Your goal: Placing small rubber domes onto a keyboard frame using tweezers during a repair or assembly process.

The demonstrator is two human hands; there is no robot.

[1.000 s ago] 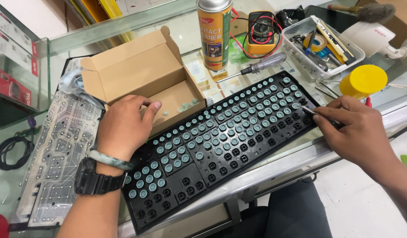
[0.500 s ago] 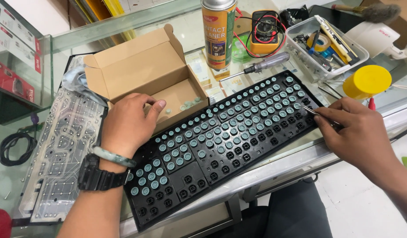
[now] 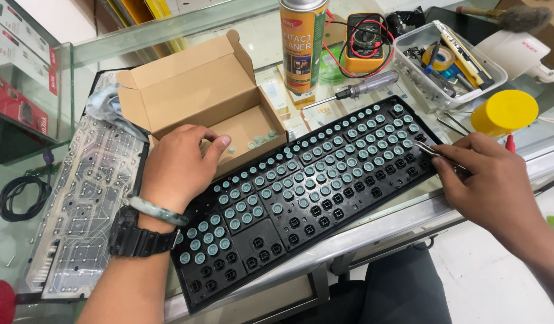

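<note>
Keyboard frame (image 3: 301, 192) long axis diagonal, lower-left to upper-right.

The left hand (image 3: 179, 165) is lying knuckles-up, its fingers curled under and the thumb stretching out to the right, the forearm reaching up from the lower edge. The right hand (image 3: 490, 180) is coming in from the right, its fingers (image 3: 448, 167) pinching together, pointing left.

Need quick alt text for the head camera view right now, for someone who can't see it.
Two bare hands work on an opened black keyboard frame studded with small grey rubber domes: the right hand holds metal tweezers at its right end, and the left hand rests at its upper edge beside an open cardboard box.
</note>
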